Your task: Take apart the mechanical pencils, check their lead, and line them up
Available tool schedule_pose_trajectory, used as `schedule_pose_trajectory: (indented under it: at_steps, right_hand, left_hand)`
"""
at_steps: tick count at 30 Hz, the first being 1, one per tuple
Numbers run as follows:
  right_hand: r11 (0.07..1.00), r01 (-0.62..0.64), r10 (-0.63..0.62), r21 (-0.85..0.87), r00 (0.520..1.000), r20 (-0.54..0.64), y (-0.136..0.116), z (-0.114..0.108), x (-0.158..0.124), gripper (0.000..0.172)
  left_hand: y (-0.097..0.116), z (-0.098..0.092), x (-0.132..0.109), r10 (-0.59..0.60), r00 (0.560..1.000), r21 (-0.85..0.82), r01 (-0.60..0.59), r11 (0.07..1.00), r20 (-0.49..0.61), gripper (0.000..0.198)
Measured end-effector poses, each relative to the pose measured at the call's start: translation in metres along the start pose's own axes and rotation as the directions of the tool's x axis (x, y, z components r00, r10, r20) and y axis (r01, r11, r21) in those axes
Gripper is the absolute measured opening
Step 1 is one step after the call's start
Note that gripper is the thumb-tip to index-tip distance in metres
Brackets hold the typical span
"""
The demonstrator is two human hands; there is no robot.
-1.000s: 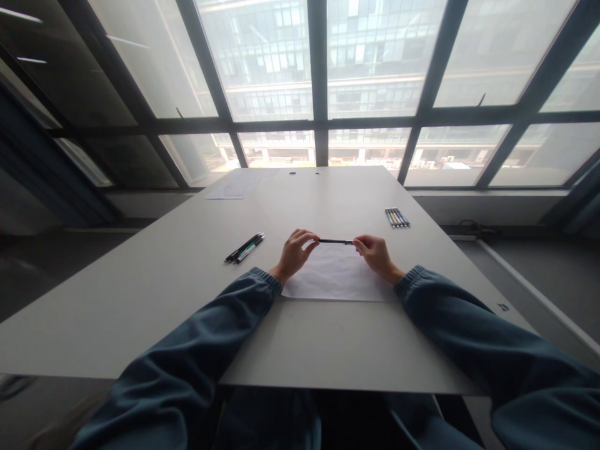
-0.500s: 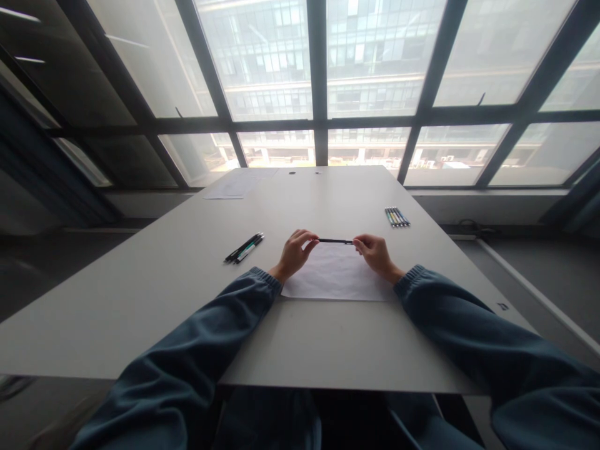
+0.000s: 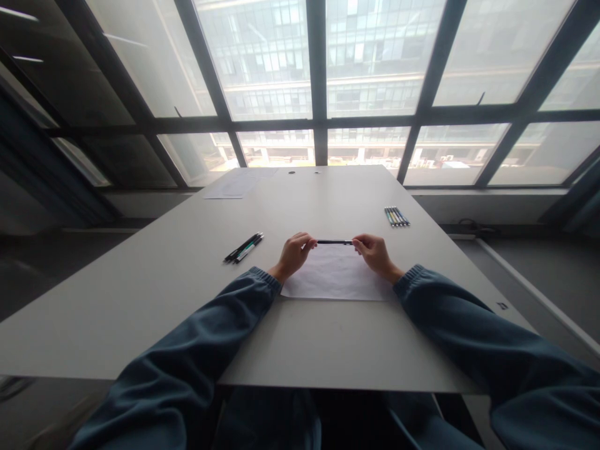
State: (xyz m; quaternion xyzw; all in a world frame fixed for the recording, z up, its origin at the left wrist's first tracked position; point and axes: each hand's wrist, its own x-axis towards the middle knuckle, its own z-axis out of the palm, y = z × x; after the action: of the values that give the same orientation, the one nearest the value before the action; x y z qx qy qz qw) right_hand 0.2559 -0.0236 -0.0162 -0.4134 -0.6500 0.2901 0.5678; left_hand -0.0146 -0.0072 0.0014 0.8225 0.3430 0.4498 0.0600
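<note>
A slim black pen (image 3: 334, 242) is held level between my two hands, over the far edge of a white sheet of paper (image 3: 335, 275). My left hand (image 3: 297, 251) pinches its left end between thumb and fingers. At the other end, my right hand (image 3: 372, 251) grips the pen the same way. To the left of my left hand lies a small group of pens (image 3: 244, 247), black ones and one with green and white. A row of several pens (image 3: 397, 217) lies side by side beyond my right hand.
The white table (image 3: 178, 312) reaches toward the windows. Another paper sheet (image 3: 229, 186) lies at its far left. A small dark mark (image 3: 502, 306) is near the right edge. A round dark fitting (image 3: 291, 172) sits at the far end.
Almost nothing differs. The fingers of my left hand have shifted slightly on the pen's end, and the pen stays level between both hands.
</note>
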Motion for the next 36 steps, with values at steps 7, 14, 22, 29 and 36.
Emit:
schedule_pose_trajectory:
  at_steps: [7,14,22,29,36]
  right_hand:
    - [1.0,0.004,-0.005,-0.015,1.0,-0.013,0.004,0.0,0.001,0.038]
    - [1.0,0.006,-0.007,-0.03,1.0,-0.031,0.009,0.0,0.002,0.039]
    - [0.999,0.007,-0.008,-0.038,1.0,-0.023,0.01,-0.001,0.002,0.04]
    - [1.0,-0.005,0.004,-0.013,1.0,-0.02,0.009,-0.001,0.001,0.037]
    - [1.0,0.006,-0.007,-0.006,1.0,-0.016,0.005,-0.001,0.001,0.035]
  left_hand:
    - [0.0,-0.001,0.001,0.018,0.999,-0.067,-0.021,0.998,-0.046,0.04]
    - [0.003,-0.002,0.002,0.05,0.997,-0.012,-0.051,0.999,-0.06,0.032]
    - [0.005,-0.003,0.003,0.104,0.99,0.027,-0.102,0.994,-0.091,0.023]
    - [0.006,-0.001,0.003,0.087,0.988,-0.034,-0.092,0.995,-0.126,0.015]
    - [0.004,-0.001,0.002,0.068,0.991,-0.038,-0.073,0.997,-0.119,0.016]
